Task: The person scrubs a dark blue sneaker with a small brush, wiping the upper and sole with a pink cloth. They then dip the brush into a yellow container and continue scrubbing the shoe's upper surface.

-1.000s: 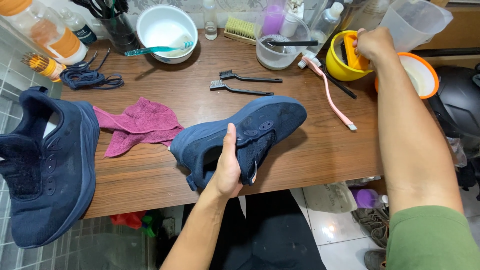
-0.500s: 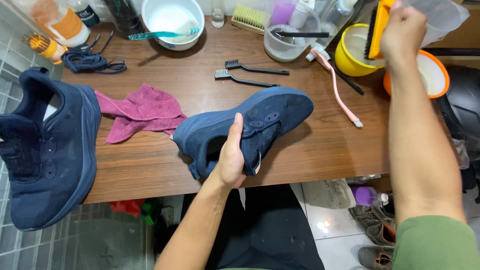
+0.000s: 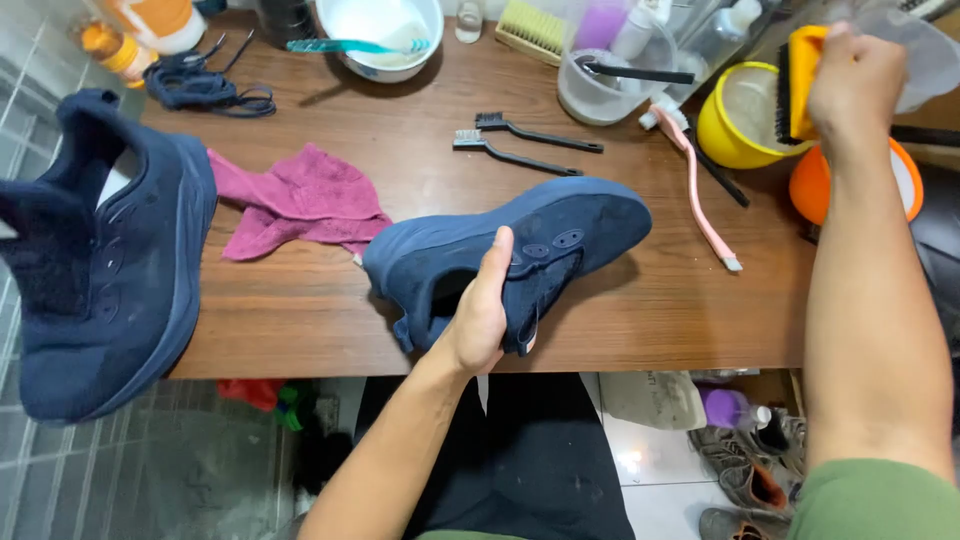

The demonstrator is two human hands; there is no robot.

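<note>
The left hand [image 3: 483, 318] is closed around the collar of a dark blue shoe [image 3: 510, 255], with the thumb laid along its side and the fingers tucked into the opening. The shoe is tipped on its side at the near edge of the wooden desk [image 3: 650, 300], toe pointing away and to the right. To the left, a second dark blue shoe [image 3: 100, 270] is seen overhanging the desk edge, and a crumpled pink cloth [image 3: 300, 200] lies between the two shoes.

Further back, two small black wire brushes [image 3: 525, 143] are laid side by side, and a long pink-handled brush [image 3: 700, 180] rests diagonally, just beside a yellow bowl [image 3: 735, 135]. The right hand [image 3: 850, 85] is raised above that bowl and is clenched on a yellow scrubbing brush [image 3: 795, 80] with dark bristles.

At the far edge stand a white bowl [image 3: 385, 30] with a teal toothbrush across it, a clear container and a bundle of dark laces [image 3: 195, 88].

The cleaning is judged to be at an early stage: the laces are already removed and the brush appears to have been wetted, yet no foam is seen on the held shoe, and scrubbing of both shoes seems left to do.
</note>
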